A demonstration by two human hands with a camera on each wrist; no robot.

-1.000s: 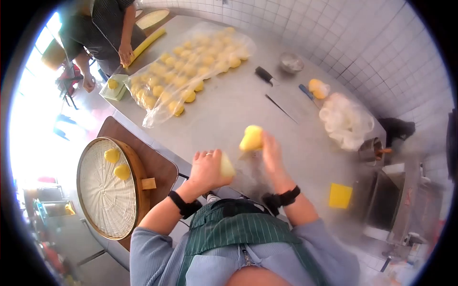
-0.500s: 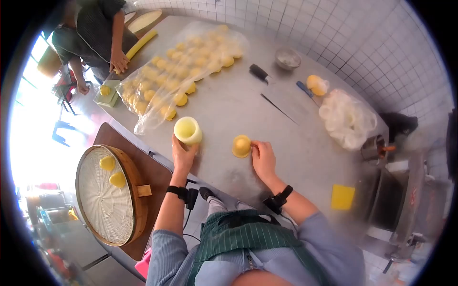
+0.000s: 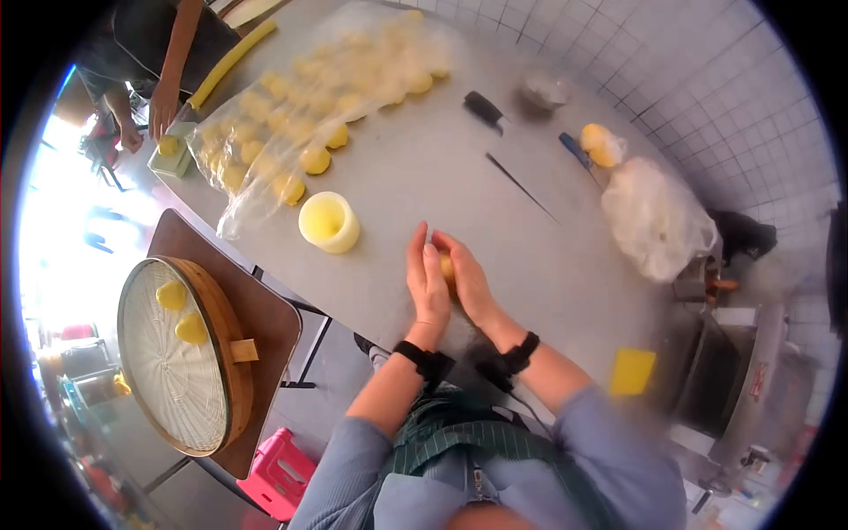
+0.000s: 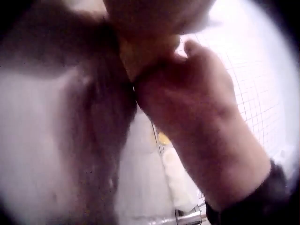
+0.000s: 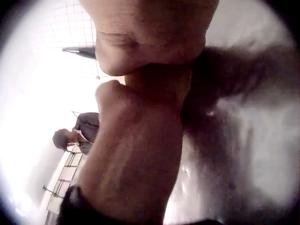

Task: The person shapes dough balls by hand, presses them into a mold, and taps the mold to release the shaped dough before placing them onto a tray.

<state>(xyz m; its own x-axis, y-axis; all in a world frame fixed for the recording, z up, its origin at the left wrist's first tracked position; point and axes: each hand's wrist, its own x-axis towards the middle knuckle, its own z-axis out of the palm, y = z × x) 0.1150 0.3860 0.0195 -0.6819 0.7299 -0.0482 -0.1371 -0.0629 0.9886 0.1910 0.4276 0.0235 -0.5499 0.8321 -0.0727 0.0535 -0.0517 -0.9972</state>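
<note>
On the head view's clock face, with 12 at the top, the yellow dough piece [image 3: 448, 268] lies low on the metal table [image 3: 539, 291], between the palms: the left hand [image 3: 427, 290] is at its 8 o'clock, the right hand [image 3: 471, 284] at its 4. Neither is clearly nearer; both sit close around it. The fingers are extended and lightly cupped rather than curled into a grip, the left ones pointing to 12, the right ones leaning towards 11. Only a sliver of dough shows, so I cannot tell which way it points or whether it has a long axis. Apart from the hands, at their 10 o'clock, a pale yellow cup [image 3: 346, 231] stands upright, mouth up.
</note>
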